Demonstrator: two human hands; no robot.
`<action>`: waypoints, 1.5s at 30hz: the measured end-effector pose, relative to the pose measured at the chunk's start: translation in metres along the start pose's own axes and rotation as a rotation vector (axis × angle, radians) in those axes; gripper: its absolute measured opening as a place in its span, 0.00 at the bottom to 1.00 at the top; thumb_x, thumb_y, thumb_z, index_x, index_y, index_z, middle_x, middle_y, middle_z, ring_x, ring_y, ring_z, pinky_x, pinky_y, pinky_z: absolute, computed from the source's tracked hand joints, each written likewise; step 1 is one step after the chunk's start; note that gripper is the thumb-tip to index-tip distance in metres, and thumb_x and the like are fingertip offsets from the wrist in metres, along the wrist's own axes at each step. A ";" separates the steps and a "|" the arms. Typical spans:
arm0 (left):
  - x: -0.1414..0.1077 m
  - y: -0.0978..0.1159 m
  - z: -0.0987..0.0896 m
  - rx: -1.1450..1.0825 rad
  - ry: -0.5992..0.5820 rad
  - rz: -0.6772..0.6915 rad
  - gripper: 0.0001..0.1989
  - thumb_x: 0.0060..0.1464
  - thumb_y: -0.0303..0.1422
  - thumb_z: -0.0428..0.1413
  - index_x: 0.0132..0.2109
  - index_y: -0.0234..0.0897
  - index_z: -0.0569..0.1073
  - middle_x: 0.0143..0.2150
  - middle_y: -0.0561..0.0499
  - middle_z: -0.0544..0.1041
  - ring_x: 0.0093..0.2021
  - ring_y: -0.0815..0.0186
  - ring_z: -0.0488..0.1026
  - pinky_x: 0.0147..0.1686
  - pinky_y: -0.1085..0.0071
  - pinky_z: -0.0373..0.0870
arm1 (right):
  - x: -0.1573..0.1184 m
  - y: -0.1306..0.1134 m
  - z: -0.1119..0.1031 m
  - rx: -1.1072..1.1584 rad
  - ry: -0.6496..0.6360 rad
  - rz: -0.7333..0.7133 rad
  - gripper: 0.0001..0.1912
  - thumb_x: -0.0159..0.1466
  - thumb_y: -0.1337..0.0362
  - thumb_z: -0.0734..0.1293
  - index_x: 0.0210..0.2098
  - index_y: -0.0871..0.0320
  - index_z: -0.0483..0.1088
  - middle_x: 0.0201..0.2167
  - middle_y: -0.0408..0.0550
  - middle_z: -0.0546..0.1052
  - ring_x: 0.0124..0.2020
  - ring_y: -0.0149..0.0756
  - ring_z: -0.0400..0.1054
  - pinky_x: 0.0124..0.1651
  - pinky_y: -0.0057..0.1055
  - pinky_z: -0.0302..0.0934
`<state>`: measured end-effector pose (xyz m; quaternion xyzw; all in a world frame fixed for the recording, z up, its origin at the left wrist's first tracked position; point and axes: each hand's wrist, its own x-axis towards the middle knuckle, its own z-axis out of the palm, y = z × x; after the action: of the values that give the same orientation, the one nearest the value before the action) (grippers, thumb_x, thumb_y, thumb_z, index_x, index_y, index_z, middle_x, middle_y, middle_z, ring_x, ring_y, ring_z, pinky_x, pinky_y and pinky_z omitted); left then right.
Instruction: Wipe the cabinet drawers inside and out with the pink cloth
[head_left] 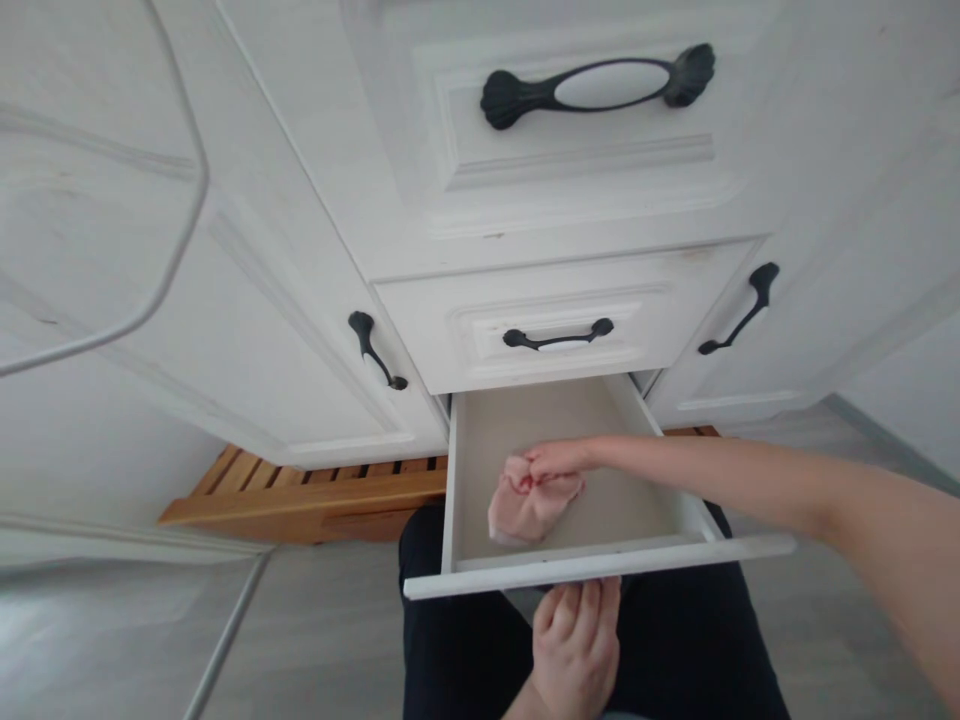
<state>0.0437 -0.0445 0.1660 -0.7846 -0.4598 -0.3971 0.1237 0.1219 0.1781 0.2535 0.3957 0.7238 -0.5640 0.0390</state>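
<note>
Gripping the bunched end of a pink cloth [529, 512], the right hand [559, 458] is inside the pulled-out white drawer [487, 577], as I observe it from my remote place. The fingers are closed together around the gathered fabric. The cloth lies on the drawer bottom, in the left half. Its loose, flat end points toward the front board and the left side wall; its long axis seems to run slantwise, from near the wrist to the front-left corner, but the folds make this not very sure.

The left hand [576, 640] is outside, against the front board, with fingers bent and side by side. The fingertips are hidden below the edge, so I cannot tell if they pinch something.

For moving, I find bare drawer bottom to the right of the cloth and behind it, toward the white cabinet [405, 180]. Front and left edges are nearer. The right forearm passes above the right side wall. Under the drawer are the dark-clothed legs [697, 640], and a slatted wooden piece [315, 500] stands at the left.
</note>
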 end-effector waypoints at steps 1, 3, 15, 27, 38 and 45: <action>0.001 0.000 0.000 -0.010 0.006 -0.005 0.22 0.54 0.27 0.57 0.57 0.39 0.78 0.46 0.53 0.83 0.46 0.66 0.73 0.55 0.65 0.64 | -0.010 0.004 -0.015 0.017 0.039 -0.007 0.02 0.54 0.68 0.66 0.26 0.56 0.68 0.25 0.42 0.71 0.35 0.36 0.70 0.37 0.28 0.65; 0.001 0.001 0.000 -0.022 0.021 -0.007 0.22 0.55 0.26 0.56 0.57 0.38 0.78 0.46 0.53 0.83 0.46 0.66 0.73 0.53 0.65 0.64 | -0.033 0.009 -0.043 0.043 0.132 -0.017 0.04 0.58 0.63 0.66 0.32 0.55 0.71 0.29 0.42 0.75 0.35 0.37 0.70 0.38 0.30 0.64; -0.002 0.000 0.004 0.017 0.039 0.022 0.19 0.55 0.29 0.58 0.53 0.41 0.80 0.47 0.53 0.83 0.46 0.67 0.74 0.54 0.68 0.65 | -0.022 0.001 -0.034 -0.105 0.475 -0.053 0.13 0.58 0.67 0.66 0.43 0.57 0.70 0.45 0.50 0.74 0.42 0.38 0.69 0.47 0.33 0.65; -0.007 -0.002 0.009 -0.010 0.060 0.032 0.22 0.50 0.29 0.62 0.54 0.40 0.80 0.48 0.53 0.82 0.48 0.67 0.74 0.57 0.70 0.64 | -0.003 0.060 -0.053 0.319 0.441 -0.046 0.13 0.51 0.62 0.68 0.37 0.58 0.73 0.38 0.46 0.80 0.43 0.42 0.75 0.48 0.40 0.69; -0.011 -0.004 0.010 -0.009 0.056 0.042 0.23 0.50 0.27 0.59 0.54 0.40 0.80 0.50 0.53 0.82 0.49 0.66 0.73 0.57 0.69 0.64 | -0.086 0.059 -0.042 -0.523 0.066 -0.391 0.17 0.61 0.72 0.63 0.43 0.50 0.79 0.71 0.45 0.63 0.75 0.40 0.47 0.74 0.47 0.41; -0.011 -0.001 0.010 0.018 0.048 0.021 0.22 0.50 0.30 0.62 0.53 0.43 0.81 0.49 0.53 0.83 0.48 0.66 0.74 0.54 0.69 0.66 | -0.078 0.068 -0.038 -0.392 0.702 0.124 0.11 0.67 0.56 0.62 0.34 0.56 0.70 0.47 0.58 0.77 0.46 0.45 0.73 0.52 0.41 0.65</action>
<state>0.0451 -0.0446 0.1514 -0.7786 -0.4518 -0.4104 0.1458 0.2322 0.1730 0.2528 0.5921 0.7617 -0.2426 -0.1021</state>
